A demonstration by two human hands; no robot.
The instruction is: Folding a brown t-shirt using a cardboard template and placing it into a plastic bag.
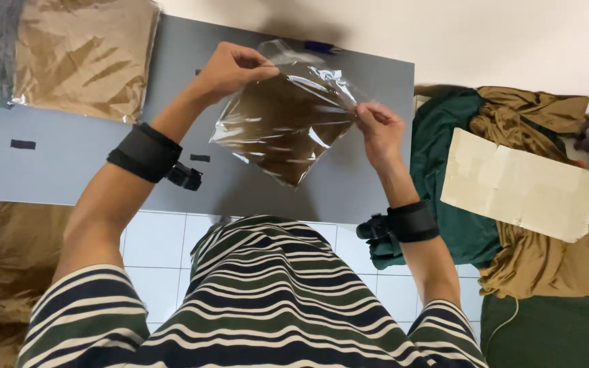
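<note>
A grey board (69,157) lies beneath both hands, with green and tan cloth (506,204) heaped just beyond the right fingers. A clear bag (284,123) holding a dark brown item hangs tilted between the fingertips above the board. Left hand (230,68) and right hand (378,129) each pinch a bag corner, fingers closed tight.

We stood in what looked like a garment packing room: a grey table (69,163) over white floor tiles (158,266), bagged brown cloth (83,54) far left, loose green and tan clothes (506,204) heaped right.
</note>
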